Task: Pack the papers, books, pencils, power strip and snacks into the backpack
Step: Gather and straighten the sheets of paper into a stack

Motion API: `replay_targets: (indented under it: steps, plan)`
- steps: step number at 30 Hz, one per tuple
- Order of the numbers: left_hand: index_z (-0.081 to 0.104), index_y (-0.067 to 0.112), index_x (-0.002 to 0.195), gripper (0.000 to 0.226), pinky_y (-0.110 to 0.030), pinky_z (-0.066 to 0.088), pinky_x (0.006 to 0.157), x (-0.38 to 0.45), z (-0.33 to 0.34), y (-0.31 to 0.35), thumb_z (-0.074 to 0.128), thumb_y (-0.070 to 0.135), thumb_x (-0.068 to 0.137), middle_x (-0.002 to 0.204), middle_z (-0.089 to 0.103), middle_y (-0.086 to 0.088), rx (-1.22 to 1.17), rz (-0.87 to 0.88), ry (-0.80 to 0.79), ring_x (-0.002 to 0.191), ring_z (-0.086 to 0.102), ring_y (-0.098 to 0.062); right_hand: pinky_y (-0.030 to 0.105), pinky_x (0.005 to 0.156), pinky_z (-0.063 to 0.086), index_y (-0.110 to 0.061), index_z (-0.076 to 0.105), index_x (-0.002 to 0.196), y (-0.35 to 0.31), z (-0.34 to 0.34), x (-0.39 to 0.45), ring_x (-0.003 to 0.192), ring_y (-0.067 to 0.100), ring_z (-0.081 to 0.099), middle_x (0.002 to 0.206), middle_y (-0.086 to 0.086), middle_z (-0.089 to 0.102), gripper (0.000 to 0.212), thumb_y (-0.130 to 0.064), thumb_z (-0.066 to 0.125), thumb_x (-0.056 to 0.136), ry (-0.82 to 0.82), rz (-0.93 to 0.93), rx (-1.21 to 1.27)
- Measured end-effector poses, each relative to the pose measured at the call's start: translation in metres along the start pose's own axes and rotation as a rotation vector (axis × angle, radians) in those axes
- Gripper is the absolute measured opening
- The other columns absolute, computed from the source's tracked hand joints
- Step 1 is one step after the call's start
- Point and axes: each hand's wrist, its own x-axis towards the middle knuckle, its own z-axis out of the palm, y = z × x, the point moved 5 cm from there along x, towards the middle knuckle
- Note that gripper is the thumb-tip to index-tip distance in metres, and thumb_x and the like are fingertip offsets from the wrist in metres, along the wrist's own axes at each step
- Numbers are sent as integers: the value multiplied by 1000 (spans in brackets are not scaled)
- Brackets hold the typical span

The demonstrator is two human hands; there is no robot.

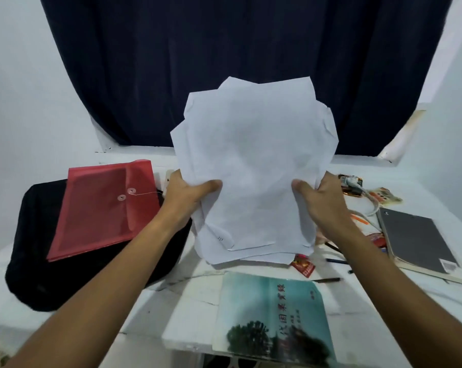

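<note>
Both hands grip the loose stack of papers (251, 166) upright above the table (145, 309), left hand (187, 195) and right hand (320, 200) pinching its lower side edges, black backpack (65, 274) lying to the left.

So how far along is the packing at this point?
Nothing looks packed yet. Both hands, left and right, hold the loose papers upright. The black backpack lies under a red envelope; books, pencils, snacks and power strip remain out.
</note>
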Motion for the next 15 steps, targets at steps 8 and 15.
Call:
replay_targets:
  steps: [8,15]
  plan:
    - [62,27,94,41,-14,53,69,-55,24,0,79,-4,74,83,73,23,31,-8,-6,81,69,4,3,61,45,-19,62,103,11,-24,-61,80,-8,59,90,-16,64,17,-7,56,94,56,75,60]
    - [71,21,96,32,-27,57,71,-50,25,10,85,18,67,93,76,2,41,-55,-65,88,73,-19,31,77,54,-17,58,117,15,-37,-68,97,16,64,107,-3,66,28,-15,63,90,106,139,120]
